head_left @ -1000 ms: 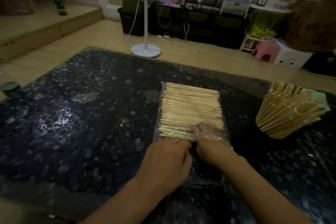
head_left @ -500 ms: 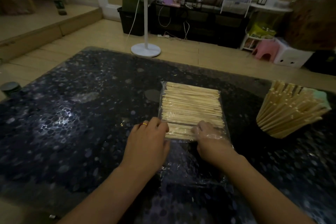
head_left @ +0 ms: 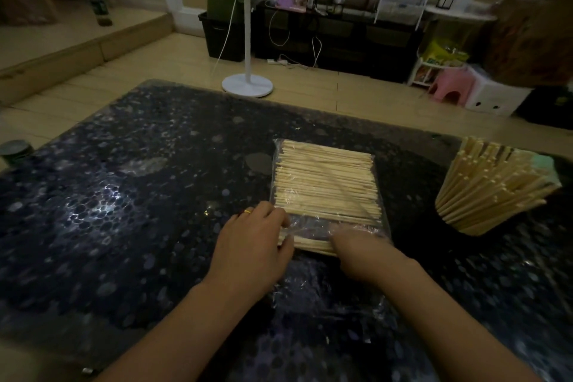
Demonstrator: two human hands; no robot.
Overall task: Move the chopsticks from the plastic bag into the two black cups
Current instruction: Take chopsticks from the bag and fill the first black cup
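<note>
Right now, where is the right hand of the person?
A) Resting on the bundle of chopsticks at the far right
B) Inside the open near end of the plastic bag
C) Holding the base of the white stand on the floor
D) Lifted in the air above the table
B: the right hand shows through the clear film of the plastic bag, its fingers at the nearest chopsticks, while the left hand steadies the bag's left edge.
</note>
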